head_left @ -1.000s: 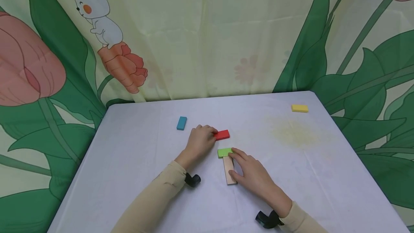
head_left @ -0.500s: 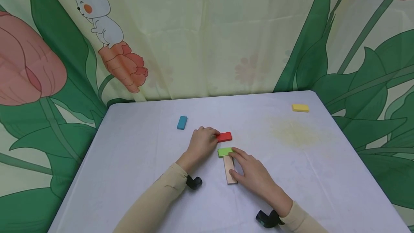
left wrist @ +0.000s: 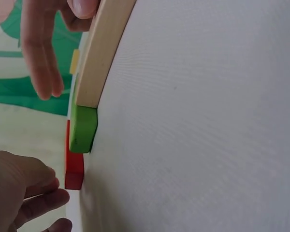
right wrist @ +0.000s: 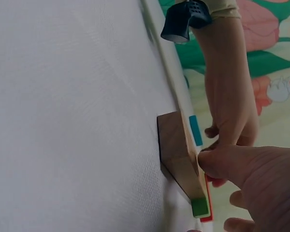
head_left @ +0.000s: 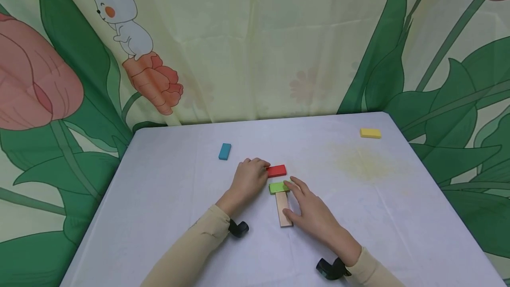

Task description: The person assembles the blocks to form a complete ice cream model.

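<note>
A red block [head_left: 276,171] lies flat on the white table [head_left: 378,225]. My left hand [head_left: 260,168] holds its left end with curled fingers [left wrist: 36,195]. Just in front, a green block [head_left: 278,187] caps the far end of a plain wooden block [head_left: 283,209], making a T. My right hand [head_left: 292,194] rests beside them, with straight fingers touching the green block's right end and the thumb [right wrist: 217,162] against the wooden block's [right wrist: 176,150] side. The left wrist view shows red [left wrist: 74,166], green [left wrist: 83,129] and wood [left wrist: 99,53] in a row, a narrow gap between red and green.
A blue block [head_left: 225,151] lies left of my left hand. A yellow block [head_left: 370,133] sits near the table's far right corner. A printed curtain [head_left: 255,43] hangs behind the table. Black wrist cameras [head_left: 239,228] sit on both forearms.
My left hand has slid the red block a little to the right and nearer, closer to the green block. The right hand's fingers have straightened slightly; green and wooden blocks stay put.
</note>
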`<state>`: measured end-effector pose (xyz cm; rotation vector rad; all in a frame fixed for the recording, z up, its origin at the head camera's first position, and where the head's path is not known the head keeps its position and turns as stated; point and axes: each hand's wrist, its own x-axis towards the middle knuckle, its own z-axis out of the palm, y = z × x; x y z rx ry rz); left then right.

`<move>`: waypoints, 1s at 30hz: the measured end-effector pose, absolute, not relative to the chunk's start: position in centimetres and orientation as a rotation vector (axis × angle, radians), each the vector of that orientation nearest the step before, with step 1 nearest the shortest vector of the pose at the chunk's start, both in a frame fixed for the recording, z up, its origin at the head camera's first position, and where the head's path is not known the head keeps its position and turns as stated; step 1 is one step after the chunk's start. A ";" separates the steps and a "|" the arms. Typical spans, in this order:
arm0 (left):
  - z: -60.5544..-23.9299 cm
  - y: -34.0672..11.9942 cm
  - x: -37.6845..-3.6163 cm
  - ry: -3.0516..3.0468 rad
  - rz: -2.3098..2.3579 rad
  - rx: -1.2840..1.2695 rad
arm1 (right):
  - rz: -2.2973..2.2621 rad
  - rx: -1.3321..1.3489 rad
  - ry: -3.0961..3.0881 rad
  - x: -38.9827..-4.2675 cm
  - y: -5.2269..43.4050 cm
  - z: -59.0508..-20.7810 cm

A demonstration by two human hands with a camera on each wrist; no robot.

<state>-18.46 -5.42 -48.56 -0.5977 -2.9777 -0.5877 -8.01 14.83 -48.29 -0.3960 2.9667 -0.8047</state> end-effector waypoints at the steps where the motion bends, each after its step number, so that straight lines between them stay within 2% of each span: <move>1: -48.6 -5.5 -18.4 -2.976 -0.614 -0.581 | -0.829 -0.377 2.949 -8.1 15.0 -48.2; 16: -47.7 -6.9 -15.8 -3.026 -1.358 -0.251 | -1.215 -0.147 2.607 -11.5 16.7 -47.7; 22: -47.7 -6.9 -15.1 -3.010 -1.546 -0.231 | -1.294 -0.050 2.477 -12.6 16.5 -47.8; 30: -47.9 -6.6 -14.8 -2.977 -1.628 -0.260 | -1.285 -0.045 2.463 -12.9 16.3 -47.5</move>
